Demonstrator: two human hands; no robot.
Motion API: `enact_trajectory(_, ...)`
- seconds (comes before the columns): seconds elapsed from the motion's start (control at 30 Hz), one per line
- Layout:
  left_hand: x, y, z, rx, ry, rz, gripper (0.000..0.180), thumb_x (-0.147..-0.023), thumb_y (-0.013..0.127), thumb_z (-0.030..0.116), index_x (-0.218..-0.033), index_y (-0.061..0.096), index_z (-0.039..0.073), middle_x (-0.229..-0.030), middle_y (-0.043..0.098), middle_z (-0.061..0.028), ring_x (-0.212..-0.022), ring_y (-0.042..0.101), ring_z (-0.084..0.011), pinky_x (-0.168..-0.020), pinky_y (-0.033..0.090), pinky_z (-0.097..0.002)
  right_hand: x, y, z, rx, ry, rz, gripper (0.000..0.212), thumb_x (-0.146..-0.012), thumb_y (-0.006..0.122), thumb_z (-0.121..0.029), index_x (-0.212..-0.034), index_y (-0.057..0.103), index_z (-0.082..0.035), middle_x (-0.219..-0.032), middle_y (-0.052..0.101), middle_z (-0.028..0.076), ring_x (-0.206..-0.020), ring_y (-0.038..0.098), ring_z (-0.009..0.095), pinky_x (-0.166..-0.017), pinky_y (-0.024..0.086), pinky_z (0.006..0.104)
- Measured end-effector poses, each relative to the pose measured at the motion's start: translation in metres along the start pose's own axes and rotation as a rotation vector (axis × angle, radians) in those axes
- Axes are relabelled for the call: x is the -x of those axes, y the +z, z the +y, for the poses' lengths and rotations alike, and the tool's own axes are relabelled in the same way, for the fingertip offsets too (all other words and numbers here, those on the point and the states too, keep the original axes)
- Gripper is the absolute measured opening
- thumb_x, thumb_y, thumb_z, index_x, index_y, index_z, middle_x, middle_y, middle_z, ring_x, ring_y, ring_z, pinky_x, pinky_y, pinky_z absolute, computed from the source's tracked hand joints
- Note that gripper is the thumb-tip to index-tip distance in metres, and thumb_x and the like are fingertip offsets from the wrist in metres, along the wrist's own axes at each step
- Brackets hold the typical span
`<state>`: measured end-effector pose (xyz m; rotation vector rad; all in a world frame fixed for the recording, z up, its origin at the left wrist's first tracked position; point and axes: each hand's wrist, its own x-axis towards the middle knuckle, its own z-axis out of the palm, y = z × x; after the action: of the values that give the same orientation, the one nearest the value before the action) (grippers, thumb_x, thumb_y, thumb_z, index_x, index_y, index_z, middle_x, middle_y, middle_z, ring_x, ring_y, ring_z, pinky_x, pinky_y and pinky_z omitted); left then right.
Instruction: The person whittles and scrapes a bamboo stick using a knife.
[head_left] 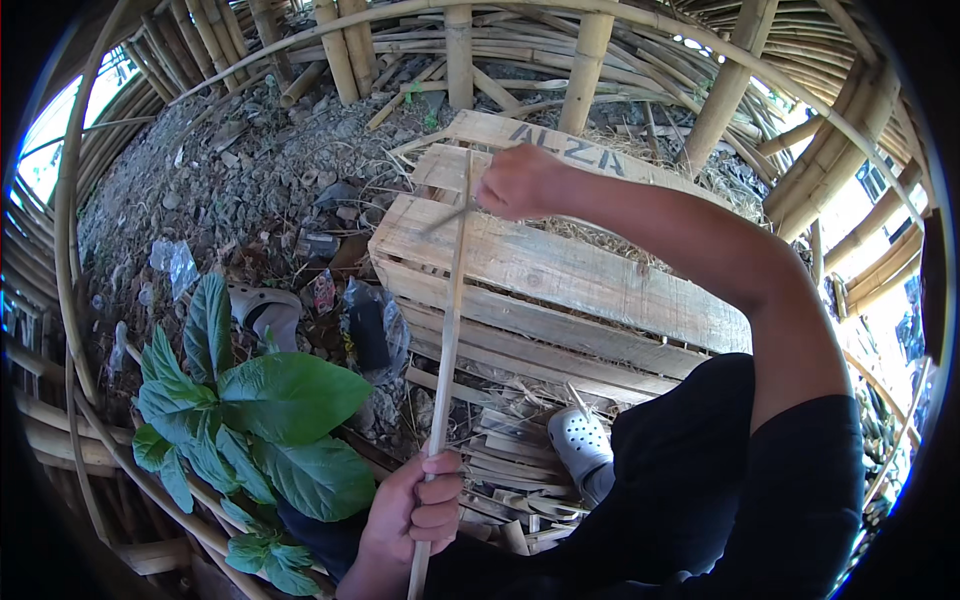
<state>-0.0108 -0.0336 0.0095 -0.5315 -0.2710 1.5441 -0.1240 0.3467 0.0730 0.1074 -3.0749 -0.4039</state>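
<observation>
My left hand [425,500] is wrapped round the lower part of a long, pale bamboo strip [449,350]. The strip slants up and away from me, its far end reaching the top of a wooden slatted crate [560,270]. Beyond it, my right hand [518,183] is closed in a fist round a knife [442,221]. Only the thin, dark blade shows, blurred, crossing the strip near its far end; the handle is hidden in the fist.
A broad-leaved green plant [290,395] grows at my left. Clog-shod feet flank the crate, one grey clog [580,443] by split bamboo scraps [500,470]. Clear plastic wrappers [175,265] lie on the rubble [230,190]. Bamboo poles [585,70] fence the far side.
</observation>
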Motion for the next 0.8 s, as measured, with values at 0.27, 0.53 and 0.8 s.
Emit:
enact_trajectory(0.27,0.001,-0.003,0.003,0.006,0.011,0.008,0.025,-0.102,0.031,0.026,-0.086,0.044,0.012,-0.056,0.022,0.0076,-0.038,0.016,-0.0005,-0.027,0.013,-0.018,-0.01,-0.005,0.007,-0.001,0.171,-0.095,0.037,-0.091,0.041,-0.031,-0.074,0.065,-0.008,-0.08,0.067,0.013,-0.078,0.066,0.029,-0.07,0.052,0.0428)
enact_trajectory(0.53,0.002,-0.001,0.003,-0.005,-0.015,0.055,0.026,-0.102,0.031,0.027,-0.083,0.041,0.014,-0.054,0.02,0.0083,-0.036,0.015,-0.0002,-0.027,0.012,-0.0187,0.008,0.0,0.056,0.201,0.434,-0.052,0.034,-0.091,0.043,-0.027,-0.081,0.069,-0.008,-0.081,0.068,0.01,-0.081,0.067,0.026,-0.065,0.054,0.0416)
enact_trajectory(0.8,0.0,0.002,0.004,-0.04,0.03,0.105,0.026,-0.102,0.03,0.025,-0.081,0.041,0.014,-0.054,0.021,0.0084,-0.035,0.014,-0.0003,-0.026,0.012,-0.0188,0.03,-0.007,-0.037,-0.151,0.285,-0.055,0.044,-0.093,0.034,-0.033,-0.077,0.066,-0.006,-0.076,0.066,0.018,-0.077,0.065,0.034,-0.073,0.052,0.0446)
